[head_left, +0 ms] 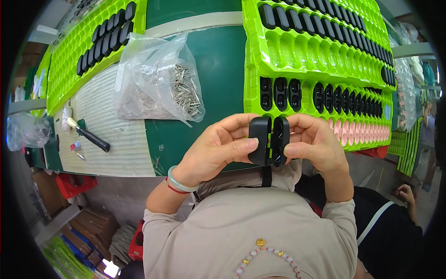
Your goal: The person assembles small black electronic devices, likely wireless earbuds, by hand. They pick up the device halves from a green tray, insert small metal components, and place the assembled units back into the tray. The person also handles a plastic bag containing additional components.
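Observation:
Both hands hold a small black earbud case in front of my chest, at the table's front edge. Its larger, smooth half, the body, is gripped by my left hand, with the thumb pressed on its outer face. My right hand pinches the narrower, hollow half, the lid, between thumb and fingers. The two halves stand upright side by side with a thin gap between them. Whether they are joined at the hinge, I cannot tell.
Green trays at the right hold black cases and black and pink inserts. Another green tray with black cases stands far left. A plastic bag of metal pins lies beside a black-handled tool. Another person's hand shows at right.

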Tool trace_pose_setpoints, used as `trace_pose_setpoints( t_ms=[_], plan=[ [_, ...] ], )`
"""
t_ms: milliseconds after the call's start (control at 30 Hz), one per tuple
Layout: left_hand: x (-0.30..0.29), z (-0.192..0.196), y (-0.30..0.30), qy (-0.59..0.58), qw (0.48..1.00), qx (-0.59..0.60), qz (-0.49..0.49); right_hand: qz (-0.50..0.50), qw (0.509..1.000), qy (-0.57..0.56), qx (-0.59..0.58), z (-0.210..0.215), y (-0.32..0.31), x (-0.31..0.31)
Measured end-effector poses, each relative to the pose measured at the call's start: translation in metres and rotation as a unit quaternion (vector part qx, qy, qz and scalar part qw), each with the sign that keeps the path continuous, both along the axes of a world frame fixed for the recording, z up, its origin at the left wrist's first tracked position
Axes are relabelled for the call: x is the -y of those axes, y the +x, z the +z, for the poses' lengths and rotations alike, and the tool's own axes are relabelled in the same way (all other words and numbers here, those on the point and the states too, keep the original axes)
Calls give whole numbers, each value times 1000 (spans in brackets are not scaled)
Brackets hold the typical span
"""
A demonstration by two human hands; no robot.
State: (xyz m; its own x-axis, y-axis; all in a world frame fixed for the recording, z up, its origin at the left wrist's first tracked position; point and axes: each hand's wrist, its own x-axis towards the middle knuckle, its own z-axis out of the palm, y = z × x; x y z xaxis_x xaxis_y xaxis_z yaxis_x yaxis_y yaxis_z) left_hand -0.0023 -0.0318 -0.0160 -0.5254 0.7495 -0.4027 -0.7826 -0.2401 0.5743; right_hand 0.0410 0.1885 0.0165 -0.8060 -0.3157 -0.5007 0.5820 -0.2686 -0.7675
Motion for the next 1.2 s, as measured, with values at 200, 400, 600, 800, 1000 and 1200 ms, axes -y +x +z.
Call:
trace_pose_setpoints(
  t_ms=[200,400,600,800,1000,1200],
  plan=[
    [1,-7,5,-3,999,-38,20,16,999,43,-4,4,-2,5],
    [-7,-11,10,-52,985,-153,63,41,981,161,-98,-4,-1,9],
    [-7,-8,7,-65,991,-107,55,46,995,88,-2,-9,-12,2],
    [-3,-8,5,105,992,31,66,129,991,10,43,0,-38,-10],
    [-2,-7,-2,122,975,18,183,67,900,301,-308,8,-64,3],
    [-15,7,-19,120,955,-31,270,130,616,533,-566,46,-78,29]
  ],
)
